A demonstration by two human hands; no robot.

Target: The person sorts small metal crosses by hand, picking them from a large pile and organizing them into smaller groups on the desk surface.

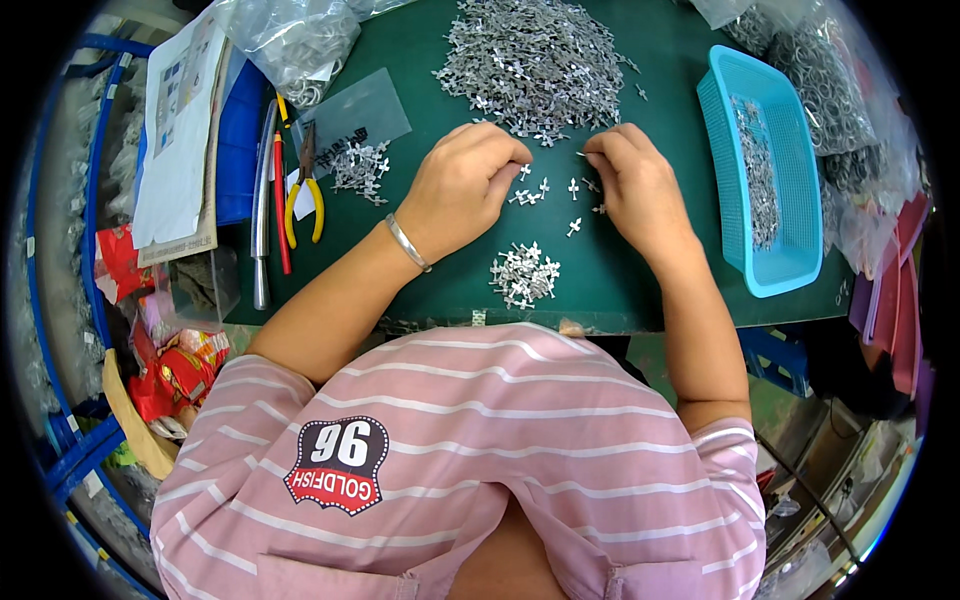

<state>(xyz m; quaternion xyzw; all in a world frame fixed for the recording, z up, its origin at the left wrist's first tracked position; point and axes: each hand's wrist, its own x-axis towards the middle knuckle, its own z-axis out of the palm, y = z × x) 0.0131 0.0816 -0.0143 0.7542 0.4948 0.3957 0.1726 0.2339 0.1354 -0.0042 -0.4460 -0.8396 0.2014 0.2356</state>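
My left hand (462,182), with a metal bangle (408,243) at the wrist, is closed with thumb and fingertips together. Whatever it pinches is hidden, though a small silvery cross-shaped metal piece (525,171) shows right beside the fingertips. Opposite it, my right hand (640,188) is pinched, and the pale end of a small metal piece (582,154) sticks out at its fingertips. Several loose cross-shaped pieces (574,227) lie between the hands. Nearer my body sits a small heap of them (524,275); beyond the hands rises a large heap (535,60).
A turquoise basket (735,240) with metal pieces stands at the right, beside bags of metal rings (835,105). Left of my left hand are another small heap (360,168), yellow-handled pliers (303,205), a red stick (280,205), a metal rod (263,220) and a clear bag (295,45).
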